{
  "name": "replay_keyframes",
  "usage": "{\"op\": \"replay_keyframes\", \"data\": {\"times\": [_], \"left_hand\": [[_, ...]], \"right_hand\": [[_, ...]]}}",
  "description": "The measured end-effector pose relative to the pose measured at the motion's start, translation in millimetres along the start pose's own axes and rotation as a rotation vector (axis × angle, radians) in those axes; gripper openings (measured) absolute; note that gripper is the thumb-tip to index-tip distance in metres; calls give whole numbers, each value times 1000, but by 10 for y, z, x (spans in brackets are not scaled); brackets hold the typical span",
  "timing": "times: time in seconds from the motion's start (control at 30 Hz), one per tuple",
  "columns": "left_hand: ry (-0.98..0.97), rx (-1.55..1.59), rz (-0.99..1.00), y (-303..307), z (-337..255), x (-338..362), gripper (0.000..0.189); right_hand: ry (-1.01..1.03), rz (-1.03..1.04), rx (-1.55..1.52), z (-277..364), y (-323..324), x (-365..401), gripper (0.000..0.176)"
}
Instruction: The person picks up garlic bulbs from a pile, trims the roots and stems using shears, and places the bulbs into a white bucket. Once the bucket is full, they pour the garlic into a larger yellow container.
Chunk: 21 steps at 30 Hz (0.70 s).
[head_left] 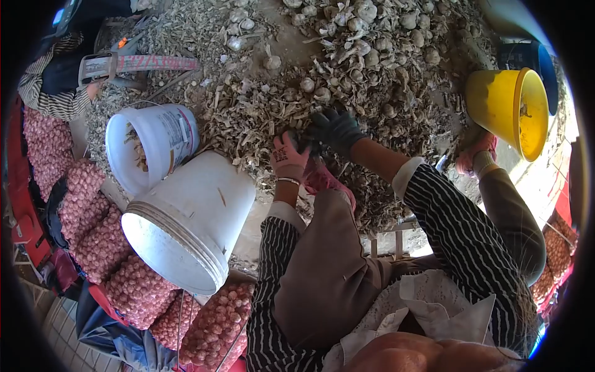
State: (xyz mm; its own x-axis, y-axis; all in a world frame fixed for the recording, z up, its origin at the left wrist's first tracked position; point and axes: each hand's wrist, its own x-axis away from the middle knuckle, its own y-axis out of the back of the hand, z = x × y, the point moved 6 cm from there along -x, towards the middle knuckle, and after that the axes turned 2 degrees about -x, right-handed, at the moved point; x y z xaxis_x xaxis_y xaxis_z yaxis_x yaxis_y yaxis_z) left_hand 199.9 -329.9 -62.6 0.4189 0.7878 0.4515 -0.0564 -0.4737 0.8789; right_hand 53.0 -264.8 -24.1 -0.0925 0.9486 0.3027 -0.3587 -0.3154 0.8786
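My left hand (pixel 289 156), in a pink glove with dark print, rests low on the heap of garlic and dry husks (pixel 266 105). Its thumb stands apart from the fingers, and I see nothing between them. Just right of it, my right hand (pixel 336 131) in a dark green-black glove lies over the husks with fingers spread. The small gap between both hands is dark, so anything there is hidden. Whole garlic bulbs (pixel 307 85) lie a little beyond my hands. Under my left wrist a pink shoe (pixel 328 180) shows beside my bent leg.
At left lie a white bucket (pixel 186 133) with husks inside and a larger white bucket (pixel 204 204) on its side. Net sacks of garlic (pixel 136 288) line the left edge. A yellow bucket (pixel 496 102) tilts at right. Another person's striped sleeve (pixel 46 93) shows upper left.
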Motion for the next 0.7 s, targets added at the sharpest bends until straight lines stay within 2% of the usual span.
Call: {"op": "replay_keyframes", "data": {"times": [0.03, 0.07, 0.13, 0.17, 0.2, 0.23, 0.27, 0.3, 0.33, 0.37, 0.4, 0.43, 0.47, 0.57, 0.6, 0.63, 0.67, 0.7], "left_hand": [[107, 64, -21, 93, 87, 4, 57], [102, 68, -28, 92, 196, -26, 57], [230, 609, -16, -104, 556, -57, 48], [171, 739, -78, 5, 484, -33, 45], [178, 741, -70, 105, 396, -75, 45], [-80, 668, -210, 378, 152, -141, 48], [-339, 588, -349, 546, -47, -180, 51], [-332, 594, -346, 548, -85, -287, 51], [-307, 430, -287, 537, -151, -423, 52], [-281, 266, -230, 521, -179, -507, 54], [-277, 273, -236, 492, -44, -546, 54], [-124, 284, -288, 533, 239, -587, 53], [28, 291, -338, 555, 472, -607, 53], [91, 206, -437, 607, 750, -551, 49], [88, 197, -436, 637, 847, -508, 49], [133, 353, -564, 750, 951, -383, 46], [180, 512, -694, 915, 975, -235, 43], [158, 467, -730, 1020, 816, -97, 40]], "right_hand": [[-35, 90, -2, 9, 5, 32, 43], [-38, 85, 6, -8, -25, 61, 43], [-113, 212, -150, -139, -264, 172, 39], [-141, 254, -202, -201, -360, 225, 38], [-94, -16, -399, -222, -232, 262, 36], [-48, -282, -596, -227, -96, 333, 34], [-50, -268, -599, -229, -14, 326, 34], [-72, -359, -660, -295, 210, 292, 31], [-89, -455, -714, -368, 413, 235, 28], [-85, -452, -708, -394, 511, 146, 28], [-173, -464, -627, -462, 597, 65, 30], [-262, -478, -546, -539, 666, -1, 31], [-259, -479, -542, -599, 638, -76, 31], [-190, -389, -383, -515, 531, -240, 36], [-180, -224, -289, -461, 437, -296, 38], [-162, -54, -188, -430, 339, -320, 41], [-157, -52, -187, -443, 202, -317, 41], [-128, -116, -118, -430, 68, -296, 41]]}}
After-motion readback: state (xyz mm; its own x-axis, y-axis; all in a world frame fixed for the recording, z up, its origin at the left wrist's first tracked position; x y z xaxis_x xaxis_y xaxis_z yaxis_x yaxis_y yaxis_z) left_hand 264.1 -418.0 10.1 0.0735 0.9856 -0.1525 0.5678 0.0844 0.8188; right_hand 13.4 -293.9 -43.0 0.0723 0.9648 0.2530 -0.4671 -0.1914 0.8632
